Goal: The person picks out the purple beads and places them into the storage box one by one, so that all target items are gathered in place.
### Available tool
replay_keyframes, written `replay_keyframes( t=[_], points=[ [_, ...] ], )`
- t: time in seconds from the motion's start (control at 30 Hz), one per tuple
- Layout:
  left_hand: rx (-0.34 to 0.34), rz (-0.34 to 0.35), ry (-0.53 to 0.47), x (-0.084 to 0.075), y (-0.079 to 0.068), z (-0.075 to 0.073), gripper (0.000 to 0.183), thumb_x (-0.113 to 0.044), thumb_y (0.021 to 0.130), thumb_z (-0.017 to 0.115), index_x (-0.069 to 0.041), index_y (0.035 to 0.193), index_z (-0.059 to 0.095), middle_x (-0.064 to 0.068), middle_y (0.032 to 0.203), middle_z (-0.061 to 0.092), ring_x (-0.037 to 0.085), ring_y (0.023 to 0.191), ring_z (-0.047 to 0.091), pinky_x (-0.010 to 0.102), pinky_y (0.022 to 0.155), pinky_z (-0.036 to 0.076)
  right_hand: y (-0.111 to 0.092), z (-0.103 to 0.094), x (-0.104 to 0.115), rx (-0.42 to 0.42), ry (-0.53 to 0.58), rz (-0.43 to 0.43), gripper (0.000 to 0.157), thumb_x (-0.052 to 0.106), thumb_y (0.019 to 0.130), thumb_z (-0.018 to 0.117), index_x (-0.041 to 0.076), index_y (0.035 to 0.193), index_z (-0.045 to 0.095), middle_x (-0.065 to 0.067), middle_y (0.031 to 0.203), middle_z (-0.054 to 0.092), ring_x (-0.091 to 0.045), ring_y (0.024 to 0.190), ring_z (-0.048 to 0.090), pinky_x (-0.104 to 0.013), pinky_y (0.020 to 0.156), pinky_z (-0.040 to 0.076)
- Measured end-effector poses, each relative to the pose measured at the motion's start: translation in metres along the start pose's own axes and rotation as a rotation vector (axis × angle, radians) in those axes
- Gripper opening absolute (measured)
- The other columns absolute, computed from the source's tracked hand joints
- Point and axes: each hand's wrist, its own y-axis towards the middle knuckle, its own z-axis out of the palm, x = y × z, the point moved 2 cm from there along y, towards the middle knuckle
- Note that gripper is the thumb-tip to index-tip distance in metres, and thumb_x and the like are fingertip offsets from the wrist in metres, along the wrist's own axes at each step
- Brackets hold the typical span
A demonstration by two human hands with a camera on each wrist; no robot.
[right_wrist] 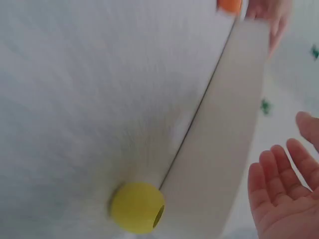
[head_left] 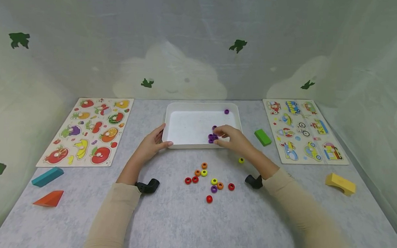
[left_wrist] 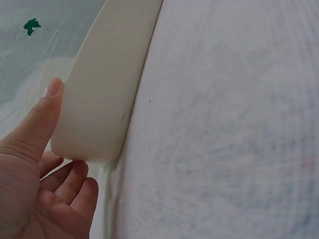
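Note:
A shallow white tray (head_left: 188,145) lies at the back middle of the table. My left hand (head_left: 150,144) holds its near left corner, thumb at the rim (left_wrist: 69,82) and curled fingers (left_wrist: 77,181) against the side wall. Over the tray's near right part is my right hand (head_left: 231,137), thumb and fingers apart around a cluster of purple beads (head_left: 211,136); nothing shows in its palm in the right wrist view. One more purple bead (head_left: 226,111) sits near the tray's far right corner.
Loose red beads (head_left: 195,179), orange beads (head_left: 204,165), yellow beads (head_left: 204,172) and a purple bead (head_left: 214,189) lie before the tray. A fruit puzzle board (head_left: 86,134) is left, a vehicle puzzle board (head_left: 299,142) right. Green (head_left: 262,137), yellow (head_left: 340,184), blue (head_left: 48,176) and orange (head_left: 50,198) blocks lie outward.

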Motion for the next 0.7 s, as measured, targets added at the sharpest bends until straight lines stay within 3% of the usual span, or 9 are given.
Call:
replay_keyframes(
  t=[0.17, 0.27, 0.5, 0.7],
  points=[
    [0.003, -0.013, 0.016, 0.000, 0.000, -0.001, 0.084, -0.033, 0.069, 0.064, -0.013, 0.133, 0.015, 0.010, 0.135, 0.016, 0.017, 0.121, 0.018, 0.029, 0.097, 0.021, -0.034, 0.006, 0.018, 0.040, 0.037, -0.136, 0.034, 0.018, 0.074, 0.062, 0.006, 0.105, 0.053, -0.007, 0.100, 0.054, -0.021, 0.090, 0.049, -0.030, 0.078, 0.042],
    [0.001, -0.038, 0.019, 0.000, 0.000, -0.001, 0.085, -0.035, 0.067, 0.065, -0.014, 0.133, 0.014, 0.008, 0.135, 0.015, 0.015, 0.121, 0.017, 0.028, 0.097, 0.021, -0.052, 0.014, 0.022, 0.097, 0.036, -0.175, 0.034, 0.021, 0.074, 0.062, 0.005, 0.104, 0.054, -0.006, 0.099, 0.054, -0.018, 0.089, 0.049, -0.029, 0.076, 0.043],
    [0.003, -0.057, 0.018, 0.002, 0.001, -0.001, 0.086, -0.036, 0.067, 0.064, -0.014, 0.133, 0.014, 0.005, 0.135, 0.015, 0.013, 0.121, 0.017, 0.025, 0.097, 0.020, -0.081, 0.037, 0.022, 0.269, 0.055, -0.142, 0.026, 0.025, 0.074, 0.062, 0.012, 0.097, 0.057, 0.005, 0.094, 0.054, -0.011, 0.082, 0.048, -0.024, 0.070, 0.044],
    [-0.001, -0.052, 0.026, 0.002, 0.001, -0.001, 0.086, -0.036, 0.067, 0.064, -0.013, 0.133, 0.015, 0.006, 0.135, 0.016, 0.013, 0.121, 0.018, 0.026, 0.097, 0.021, -0.090, 0.050, 0.020, 0.318, -0.020, -0.138, 0.021, 0.025, 0.074, 0.062, 0.020, 0.094, 0.059, 0.014, 0.093, 0.052, -0.005, 0.078, 0.046, -0.017, 0.063, 0.042]
  ],
)
